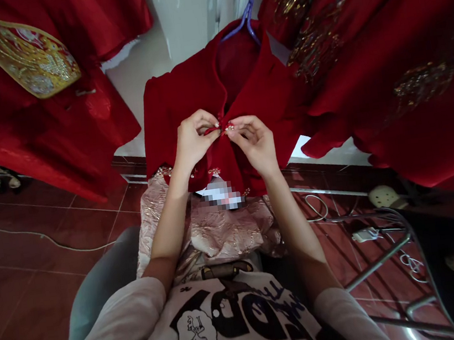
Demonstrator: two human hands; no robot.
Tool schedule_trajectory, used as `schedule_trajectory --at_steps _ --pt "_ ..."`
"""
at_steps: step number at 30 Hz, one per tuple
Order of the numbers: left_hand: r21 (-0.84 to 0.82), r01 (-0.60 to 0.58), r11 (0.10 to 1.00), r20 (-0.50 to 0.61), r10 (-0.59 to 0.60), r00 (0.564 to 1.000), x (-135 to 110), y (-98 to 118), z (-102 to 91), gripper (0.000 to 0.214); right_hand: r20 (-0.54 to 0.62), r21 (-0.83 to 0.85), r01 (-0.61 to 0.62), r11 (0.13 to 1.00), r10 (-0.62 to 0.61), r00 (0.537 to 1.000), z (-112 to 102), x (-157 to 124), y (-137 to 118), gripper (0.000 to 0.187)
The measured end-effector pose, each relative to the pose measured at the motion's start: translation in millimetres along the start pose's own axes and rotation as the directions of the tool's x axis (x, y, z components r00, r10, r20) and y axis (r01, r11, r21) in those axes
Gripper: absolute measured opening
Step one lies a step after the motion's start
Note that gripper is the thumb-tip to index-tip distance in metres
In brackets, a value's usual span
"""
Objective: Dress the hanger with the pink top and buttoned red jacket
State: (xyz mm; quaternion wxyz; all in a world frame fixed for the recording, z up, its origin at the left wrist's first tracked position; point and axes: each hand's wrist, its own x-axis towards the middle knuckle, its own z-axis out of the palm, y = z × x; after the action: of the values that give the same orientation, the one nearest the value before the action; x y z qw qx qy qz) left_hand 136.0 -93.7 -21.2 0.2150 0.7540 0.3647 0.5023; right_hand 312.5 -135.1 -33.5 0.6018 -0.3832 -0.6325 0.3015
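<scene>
A red jacket [180, 101] with an open collar hangs in front of me on a blue hanger [249, 14]. At its front opening, my left hand [197, 137] pinches one edge between thumb and fingers. My right hand [254, 141] pinches the opposite edge, close beside the left fingertips. Small shiny bits show at the fingertips; whether they are beads, buttons or nail decoration I cannot tell. Beaded trim [214, 171] runs along the lower jacket. Below it hangs pale pink, crinkled fabric [214, 230], with a white paper-like piece [224, 192] over its top.
Red garments with gold embroidery [41, 66] hang at the left, and more red garments [395, 47] crowd the right. A metal-framed chair [384, 263] stands at lower right. Cables [52, 240] and a white plug or adapter [367, 234] lie near the tiled floor [19, 309].
</scene>
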Motion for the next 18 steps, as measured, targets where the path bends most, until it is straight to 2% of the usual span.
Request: schedule_trajectory --at_steps 6,12,18 --pt "0.042 -0.023 0.999 0.021 0.022 1.000 -9 25 -6.1 0.023 -0.115 -0.051 0.021 0.998 -0.027 0.993 0 5 -8 0.038" --pt "0.210 -0.158 0.965 0.120 0.135 0.984 -15 47 -17.7 0.025 -0.192 -0.128 0.018 0.992 -0.042 0.981 3 -3 -20 0.029" --pt "0.325 -0.199 0.924 0.108 0.173 0.979 -16 50 -15.4 0.007 -0.211 -0.132 0.042 0.990 -0.070 0.975 6 -8 -18 0.027"
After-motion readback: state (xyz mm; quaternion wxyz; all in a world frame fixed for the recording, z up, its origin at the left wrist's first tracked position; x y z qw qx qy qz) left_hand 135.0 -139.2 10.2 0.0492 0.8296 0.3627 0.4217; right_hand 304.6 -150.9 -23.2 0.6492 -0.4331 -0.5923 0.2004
